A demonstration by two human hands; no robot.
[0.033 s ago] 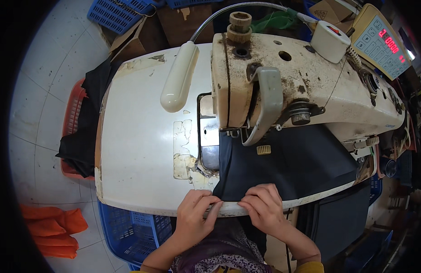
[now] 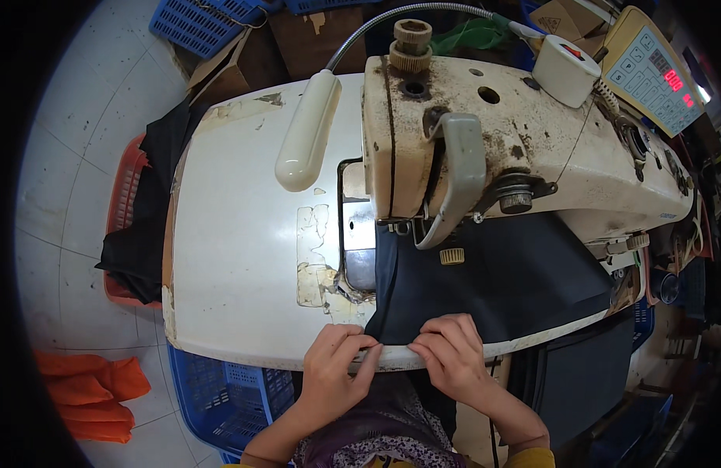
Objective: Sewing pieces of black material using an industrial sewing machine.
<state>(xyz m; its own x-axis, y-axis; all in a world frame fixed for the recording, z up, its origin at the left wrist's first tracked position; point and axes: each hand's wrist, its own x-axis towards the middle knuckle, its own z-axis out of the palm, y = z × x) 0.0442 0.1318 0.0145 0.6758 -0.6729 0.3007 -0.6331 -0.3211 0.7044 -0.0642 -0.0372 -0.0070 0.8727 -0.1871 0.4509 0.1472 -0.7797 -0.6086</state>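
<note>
Item: dark cloth (image 2: 516, 265), one piece, on the white worktop (image 2: 235, 234), partly beneath the head of the sewing machine (image 2: 532, 140). Visible long axis: crosswise, left to right, roughly along the worktop's near edge; the full length cannot be told, as the machine covers the far part. Left side: creased, running from below the machine's needle area toward the person, just beside the metal plate (image 2: 360, 265), its near corner pointing at the person. Right end: slanted, toward the machine's column.

Left hand (image 2: 334, 366): at the near left corner; fingers curled, thumb and forefinger pinching the cloth.

Right hand (image 2: 458, 363): to the right of the other, a short gap between; fingers bent, thumb and forefinger pinching the near edge; the cloth between the tips is mostly hidden.

Surroundings: cream lamp-like handle (image 2: 307, 140) on a flexible metal neck, lying diagonally above the worktop; keypad panel (image 2: 653, 74) with lit red digits, upper right; blue basket (image 2: 220, 390), below the worktop, near left; red basket (image 2: 122, 210) with black fabric (image 2: 161, 203), far left; orange cloth (image 2: 95, 398), lower left.
</note>
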